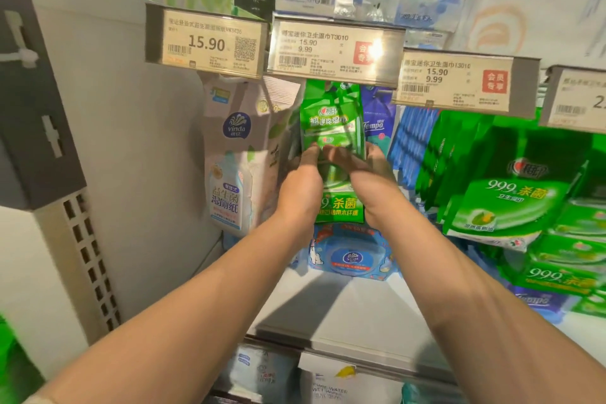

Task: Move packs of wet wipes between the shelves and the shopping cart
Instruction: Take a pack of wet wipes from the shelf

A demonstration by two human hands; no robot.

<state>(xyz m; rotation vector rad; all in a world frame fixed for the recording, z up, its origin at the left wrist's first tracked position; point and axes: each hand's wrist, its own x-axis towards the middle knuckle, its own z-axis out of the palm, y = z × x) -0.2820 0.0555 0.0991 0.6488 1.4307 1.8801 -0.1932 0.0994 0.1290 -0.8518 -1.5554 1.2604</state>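
A green pack of wet wipes (333,128) hangs from a peg under the price tags, upright, in the middle of the shelf bay. Both my hands are raised to it. My left hand (300,184) holds its left edge with fingers reaching behind and over the front. My right hand (367,174) grips its right side, fingers laid across the front of the pack. The pack's lower part with yellow print (341,207) shows between my wrists. The shopping cart is out of view.
A pale Vinda pack (236,167) hangs to the left and a purple Tempo pack (377,121) to the right. More green packs (505,203) hang and pile at the right. A blue Vinda pack (352,259) lies on the white shelf (328,315). Price tags (334,49) jut out above.
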